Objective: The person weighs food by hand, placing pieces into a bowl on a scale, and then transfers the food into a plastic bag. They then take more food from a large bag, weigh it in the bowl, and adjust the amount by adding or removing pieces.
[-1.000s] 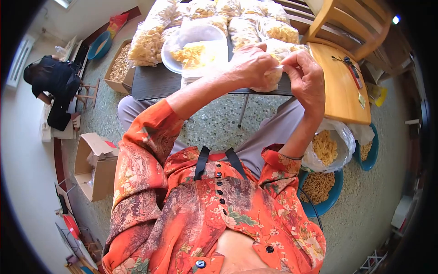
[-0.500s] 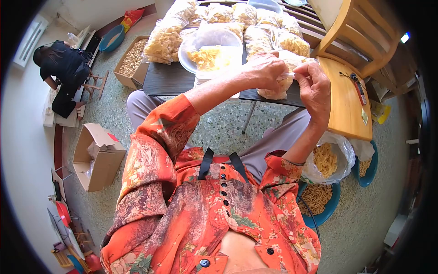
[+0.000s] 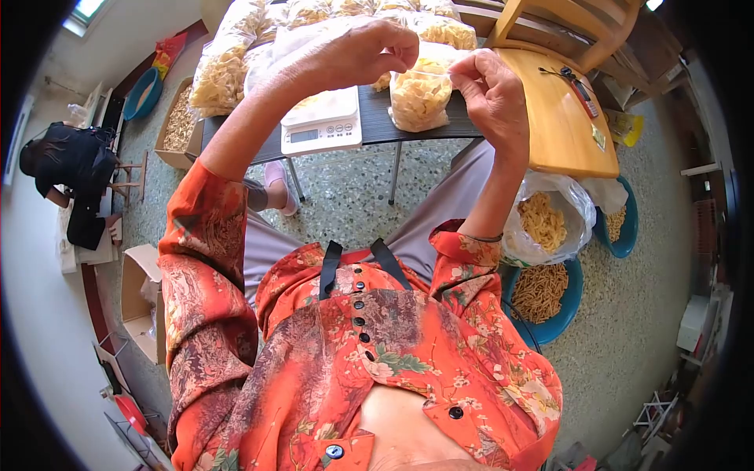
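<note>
A clear plastic bag point(image 3: 420, 100) of pale yellow dried pieces stands upright at the near edge of the dark table point(image 3: 378, 125). My left hand point(image 3: 365, 51) is at the bag's upper left corner, its thumb and fingers pinched together there. At the upper right corner, my right hand point(image 3: 495, 98) grips the bag's top edge between thumb and forefinger. A white kitchen scale point(image 3: 322, 129) sits left of the bag, partly under my left forearm. The bowl behind that forearm is mostly hidden.
Several filled bags point(image 3: 224, 74) crowd the table's back and left. A wooden chair point(image 3: 542, 118) on the right bears tools. Beside my right leg are an open bag of yellow pieces point(image 3: 542, 220) and a blue basin point(image 3: 550, 302). Another person point(image 3: 75, 165) sits at far left.
My left hand has moved away from my right hand, toward the bag's left corner, so the hands are farther apart. The whole view has shifted, showing the scale more fully.
</note>
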The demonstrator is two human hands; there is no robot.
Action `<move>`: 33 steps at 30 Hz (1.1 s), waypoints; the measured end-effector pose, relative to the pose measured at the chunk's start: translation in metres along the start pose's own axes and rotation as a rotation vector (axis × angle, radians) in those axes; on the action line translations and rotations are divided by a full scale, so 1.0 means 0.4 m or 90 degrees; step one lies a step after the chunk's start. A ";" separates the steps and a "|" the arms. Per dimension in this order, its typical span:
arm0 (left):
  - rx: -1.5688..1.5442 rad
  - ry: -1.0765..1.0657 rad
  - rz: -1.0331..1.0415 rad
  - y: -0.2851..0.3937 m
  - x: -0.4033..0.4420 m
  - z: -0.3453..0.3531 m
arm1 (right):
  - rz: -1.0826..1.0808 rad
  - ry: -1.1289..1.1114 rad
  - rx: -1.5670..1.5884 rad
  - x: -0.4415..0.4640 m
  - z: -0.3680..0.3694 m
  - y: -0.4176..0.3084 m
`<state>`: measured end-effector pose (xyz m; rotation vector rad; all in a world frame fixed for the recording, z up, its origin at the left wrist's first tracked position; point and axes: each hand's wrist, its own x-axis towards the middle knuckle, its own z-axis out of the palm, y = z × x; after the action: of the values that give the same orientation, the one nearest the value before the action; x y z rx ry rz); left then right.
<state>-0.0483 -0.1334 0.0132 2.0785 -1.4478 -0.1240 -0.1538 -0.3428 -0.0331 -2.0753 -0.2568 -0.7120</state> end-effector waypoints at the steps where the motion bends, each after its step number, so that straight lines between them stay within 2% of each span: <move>1: 0.037 0.015 0.025 0.003 -0.002 0.002 | 0.000 -0.001 0.000 0.001 -0.001 0.000; 5: 0.125 0.060 0.085 0.019 -0.007 0.010 | 0.009 -0.003 -0.002 0.001 -0.012 -0.009; 8: 0.326 0.070 0.159 0.019 -0.018 0.012 | 0.020 -0.021 -0.023 -0.001 -0.010 -0.016; 10: 0.307 0.075 0.160 0.024 -0.028 -0.001 | 0.025 -0.025 0.002 -0.002 -0.010 -0.011; 12: 0.166 0.193 0.161 0.025 -0.043 -0.023 | 0.045 -0.027 0.050 -0.005 -0.006 -0.010; 14: 0.046 0.221 0.024 0.024 -0.071 -0.065 | 0.038 -0.031 0.022 -0.004 -0.006 -0.022; 16: 0.060 0.270 -0.080 -0.022 -0.098 -0.113 | 0.030 -0.024 0.022 -0.006 -0.001 -0.032; 18: 0.235 0.214 -0.121 -0.111 -0.145 -0.164 | 0.017 -0.037 0.005 -0.004 0.000 -0.044; 19: 0.240 0.212 -0.193 -0.128 -0.166 -0.172 | 0.014 -0.035 0.007 -0.002 0.000 -0.051; 20: 0.244 0.213 -0.192 -0.144 -0.185 -0.174 | 0.010 -0.043 0.007 -0.001 0.001 -0.057; 22: 0.341 0.127 -0.301 -0.170 -0.218 -0.164 | 0.005 -0.049 0.008 0.001 0.003 -0.061; 24: 0.284 0.129 -0.348 -0.201 -0.229 -0.133 | -0.003 -0.048 -0.013 0.002 0.006 -0.062; 28: 0.333 0.049 -0.465 -0.214 -0.217 -0.086 | -0.003 -0.051 -0.007 0.004 0.007 -0.064; 32: 0.344 0.076 -0.490 -0.213 -0.208 -0.041 | 0.018 -0.056 -0.001 0.005 0.007 -0.070; 33: 0.357 0.043 -0.494 -0.220 -0.204 -0.037 | 0.023 -0.057 -0.005 0.004 0.007 -0.070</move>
<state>-0.0026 -0.0354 -0.0408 2.9759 -0.5897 0.0608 -0.1636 -0.3246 -0.0136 -2.1164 -0.2668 -0.6010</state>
